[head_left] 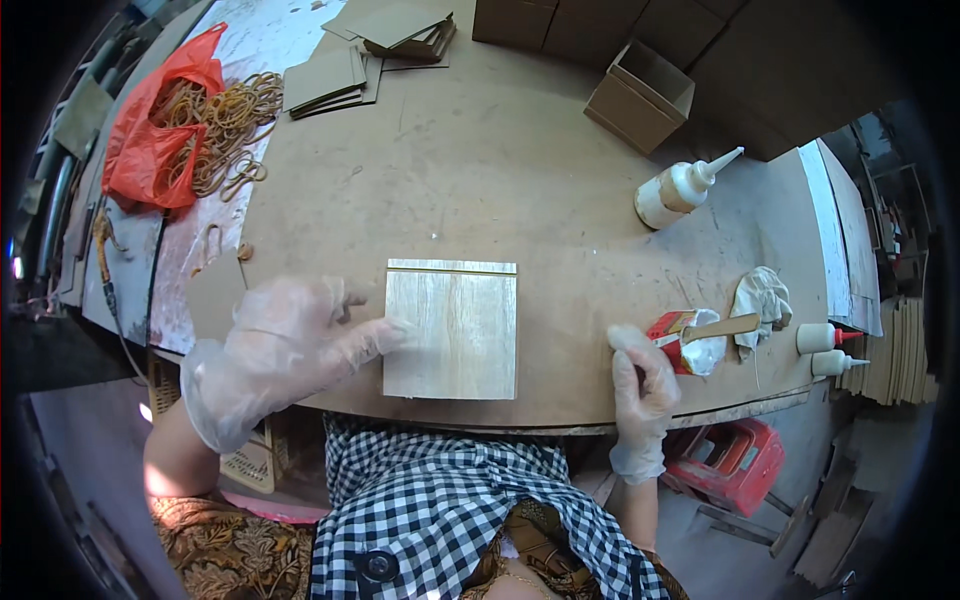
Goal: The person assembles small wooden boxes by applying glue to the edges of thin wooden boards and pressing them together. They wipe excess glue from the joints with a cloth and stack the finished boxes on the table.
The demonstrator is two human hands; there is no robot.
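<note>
A square pale wood-grain piece [451, 335], with a thin dark line along its far side, lies on the table near the front edge. Whether it is a flat board or the top of a box, I cannot tell. At its left edge is my left hand [290, 340] in a clear plastic glove, thumb stretched over the edge and fingers apart. My right hand [645, 385], gloved too, is curled closed by the table's front edge, apart from the wooden piece. Its palm is hidden. Just right of it sits a small red-and-white container [680, 340] with a flat tan stick [722, 327] across it.
A white squeeze bottle [668, 197] stands at the right, before an open brown box [640, 95]. Brown card pieces [325, 82] lie far left beside a red bag [150, 155] of rubber bands [235, 125]. A cloth [762, 303] and small bottles [815, 338] sit right; a red stool [725, 465] stands below.
</note>
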